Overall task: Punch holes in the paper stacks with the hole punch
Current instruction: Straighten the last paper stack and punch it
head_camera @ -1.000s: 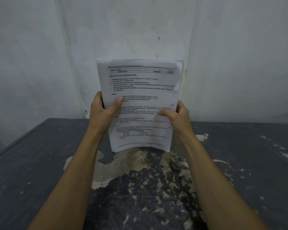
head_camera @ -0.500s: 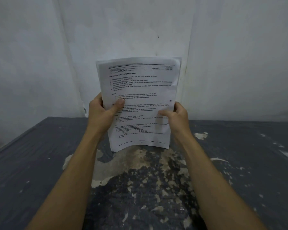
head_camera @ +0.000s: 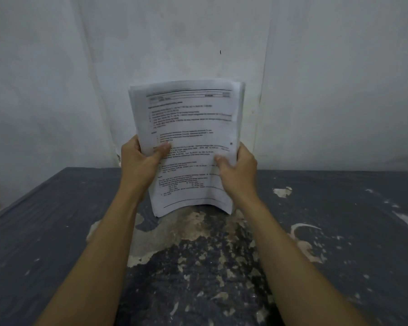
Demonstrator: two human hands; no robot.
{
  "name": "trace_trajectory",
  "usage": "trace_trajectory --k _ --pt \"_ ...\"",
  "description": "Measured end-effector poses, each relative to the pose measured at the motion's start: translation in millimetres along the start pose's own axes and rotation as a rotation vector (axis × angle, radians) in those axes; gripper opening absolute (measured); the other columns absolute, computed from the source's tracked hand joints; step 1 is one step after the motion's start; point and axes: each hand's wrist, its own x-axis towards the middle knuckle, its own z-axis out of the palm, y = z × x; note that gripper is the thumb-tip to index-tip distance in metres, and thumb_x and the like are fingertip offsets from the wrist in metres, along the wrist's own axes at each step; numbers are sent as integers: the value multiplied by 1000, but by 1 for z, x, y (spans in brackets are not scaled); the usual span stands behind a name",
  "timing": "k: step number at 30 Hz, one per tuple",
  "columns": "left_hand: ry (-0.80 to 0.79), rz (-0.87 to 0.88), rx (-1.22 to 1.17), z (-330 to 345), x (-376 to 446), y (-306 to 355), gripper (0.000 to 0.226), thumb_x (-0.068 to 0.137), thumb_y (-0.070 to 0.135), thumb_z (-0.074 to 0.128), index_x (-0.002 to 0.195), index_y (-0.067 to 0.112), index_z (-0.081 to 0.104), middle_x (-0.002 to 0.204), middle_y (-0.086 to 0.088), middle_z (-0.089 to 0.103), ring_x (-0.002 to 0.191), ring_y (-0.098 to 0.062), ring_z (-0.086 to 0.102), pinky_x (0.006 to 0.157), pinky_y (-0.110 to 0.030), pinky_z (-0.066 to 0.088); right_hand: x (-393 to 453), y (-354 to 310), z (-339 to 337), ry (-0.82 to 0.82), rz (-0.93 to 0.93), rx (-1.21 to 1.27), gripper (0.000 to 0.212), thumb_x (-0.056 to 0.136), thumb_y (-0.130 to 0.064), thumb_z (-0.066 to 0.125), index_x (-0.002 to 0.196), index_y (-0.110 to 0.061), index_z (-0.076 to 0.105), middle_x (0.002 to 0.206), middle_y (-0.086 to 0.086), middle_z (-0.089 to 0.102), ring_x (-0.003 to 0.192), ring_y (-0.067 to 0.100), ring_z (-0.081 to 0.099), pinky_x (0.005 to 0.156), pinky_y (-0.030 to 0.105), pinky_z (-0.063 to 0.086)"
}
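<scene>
A stack of white printed paper stands upright above the table, its lower edge bowed just over the surface. My left hand grips its left edge, thumb across the front page. My right hand grips the right edge, thumb on the front, bending that side toward me. A small dark hole shows near the right margin. No hole punch is in view.
The dark grey table has worn, peeling patches in its middle and right part. A white wall rises right behind the table's far edge.
The stack has curved: its right side and lower right corner bend forward. My right hand has shifted slightly inward and down along the edge.
</scene>
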Motion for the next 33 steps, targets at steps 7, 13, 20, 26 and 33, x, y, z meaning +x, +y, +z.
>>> trace_trajectory --k 7,13,20,26,33 --pt "144 -1 -38 11 -1 0 22 86 13 78 105 21 69 95 14 75 86 -6 74 71 -23 61 -21 -16 36 123 -287 -265 9 102 -18 46 107 -22 40 100 -1 59 82 12 61 58 25 57" --pt "35 -55 -105 -7 3 1 29 82 12 81 110 14 71 105 0 77 96 -20 75 77 -33 61 -5 -18 12 97 -17 1 14 83 -6 62 91 -15 54 84 -3 65 66 4 63 48 17 50" --pt "-91 24 -105 -5 5 17 39 85 21 76 121 12 65 112 4 75 98 -15 73 75 -23 59 19 -18 -25 -7 139 189 40 76 -6 74 110 -15 56 104 3 67 91 18 67 71 30 58" --pt "-35 74 -132 4 2 25 41 90 23 71 126 7 60 114 -4 73 100 -20 73 78 -30 60 24 -26 -23 -137 153 233 37 74 -21 71 109 -15 63 104 1 71 94 19 69 70 30 56" --pt "30 128 -150 8 -4 15 28 96 23 64 121 10 59 111 0 73 100 -19 72 76 -27 59 13 -10 -11 -107 62 182 20 83 -25 57 103 -21 56 87 -17 68 77 -2 65 57 14 49"
